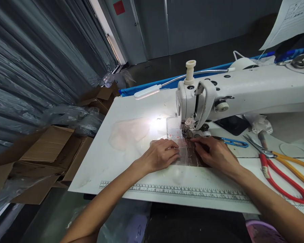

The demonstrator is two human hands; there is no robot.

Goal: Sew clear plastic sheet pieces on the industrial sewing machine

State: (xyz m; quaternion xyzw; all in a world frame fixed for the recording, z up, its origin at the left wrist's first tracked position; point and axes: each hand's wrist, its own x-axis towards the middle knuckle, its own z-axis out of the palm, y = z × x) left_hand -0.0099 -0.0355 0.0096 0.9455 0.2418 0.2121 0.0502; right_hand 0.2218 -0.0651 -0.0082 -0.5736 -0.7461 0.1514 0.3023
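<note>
A clear plastic sheet [182,152] with small red marks lies under the needle area of a white sewing machine [186,101]. Beside and partly beneath it is a flat brown piece [194,158]. My left hand [162,154] rests palm down on the plastic, its fingers slightly bent and pressing on it. Close to the presser foot [188,134], my right hand [214,153] has thumb and forefinger at the brown piece, seemingly pinching its edge. The fingertips' exact grip there is partly hidden.
Red-handled scissors [281,182], orange-handled scissors [291,163] and a blue thread snipper [234,142] lie at the right. A lit lamp [147,91] hangs over the white table [98,162]. A printed ruler [174,190] runs along the front edge; cardboard boxes [47,145] stand left.
</note>
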